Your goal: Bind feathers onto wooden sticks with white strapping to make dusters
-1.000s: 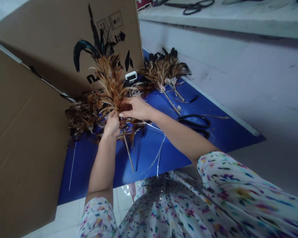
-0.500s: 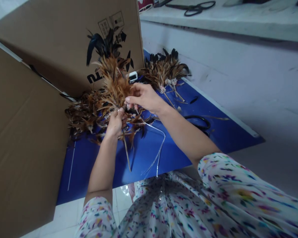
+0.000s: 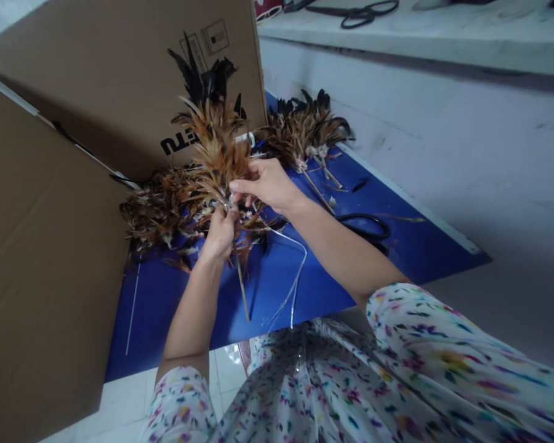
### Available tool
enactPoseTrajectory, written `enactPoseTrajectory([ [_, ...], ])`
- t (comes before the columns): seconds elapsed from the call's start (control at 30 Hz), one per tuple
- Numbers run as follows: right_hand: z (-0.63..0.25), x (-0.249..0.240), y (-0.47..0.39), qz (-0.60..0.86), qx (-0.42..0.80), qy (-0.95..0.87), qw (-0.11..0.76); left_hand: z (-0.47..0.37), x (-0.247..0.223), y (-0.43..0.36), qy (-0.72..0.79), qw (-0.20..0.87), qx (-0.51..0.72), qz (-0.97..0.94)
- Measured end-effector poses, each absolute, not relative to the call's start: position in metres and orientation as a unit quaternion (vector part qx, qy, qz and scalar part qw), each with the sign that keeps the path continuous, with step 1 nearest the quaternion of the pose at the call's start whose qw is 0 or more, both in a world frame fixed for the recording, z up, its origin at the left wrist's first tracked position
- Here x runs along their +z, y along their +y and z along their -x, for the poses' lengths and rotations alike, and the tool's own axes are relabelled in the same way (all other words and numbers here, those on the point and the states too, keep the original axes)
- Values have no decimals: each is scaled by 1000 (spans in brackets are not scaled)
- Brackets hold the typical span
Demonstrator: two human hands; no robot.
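With our left hand (image 3: 220, 234) we grip the feather bundle (image 3: 219, 144) at its base, the thin stick (image 3: 242, 292) sticking out below our fist toward us. The bundle stands up over the blue table (image 3: 323, 295), its black tips in front of the cardboard box (image 3: 74, 160). Our right hand (image 3: 274, 184) is half curled, thumb and fingers at the lower feathers; we cannot tell whether it pinches anything. Just below it, a pale string (image 3: 301, 264) runs toward the table's front edge. Loose feathers (image 3: 154, 215) lie to the left, and more bundles (image 3: 305, 126) beside the wall.
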State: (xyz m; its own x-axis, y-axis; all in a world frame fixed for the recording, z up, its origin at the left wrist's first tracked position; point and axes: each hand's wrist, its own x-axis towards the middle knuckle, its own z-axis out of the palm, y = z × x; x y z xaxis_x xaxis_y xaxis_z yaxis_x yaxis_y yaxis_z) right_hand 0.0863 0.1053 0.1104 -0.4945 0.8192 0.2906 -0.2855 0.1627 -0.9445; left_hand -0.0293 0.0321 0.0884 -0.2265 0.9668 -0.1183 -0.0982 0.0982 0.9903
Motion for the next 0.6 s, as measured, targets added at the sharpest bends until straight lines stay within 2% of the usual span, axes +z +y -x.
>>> enactPoseTrajectory([
  [0.27,-77,103,105,247,616,-628,406,23,91,26,543,475,537,-438],
  [0.43,-76,98,109,262,570,-662,410,25,89,29,527,519,532,-413],
  [0.6,-75,95,108,280,510,-699,417,25,88,31,535,519,548,-379],
])
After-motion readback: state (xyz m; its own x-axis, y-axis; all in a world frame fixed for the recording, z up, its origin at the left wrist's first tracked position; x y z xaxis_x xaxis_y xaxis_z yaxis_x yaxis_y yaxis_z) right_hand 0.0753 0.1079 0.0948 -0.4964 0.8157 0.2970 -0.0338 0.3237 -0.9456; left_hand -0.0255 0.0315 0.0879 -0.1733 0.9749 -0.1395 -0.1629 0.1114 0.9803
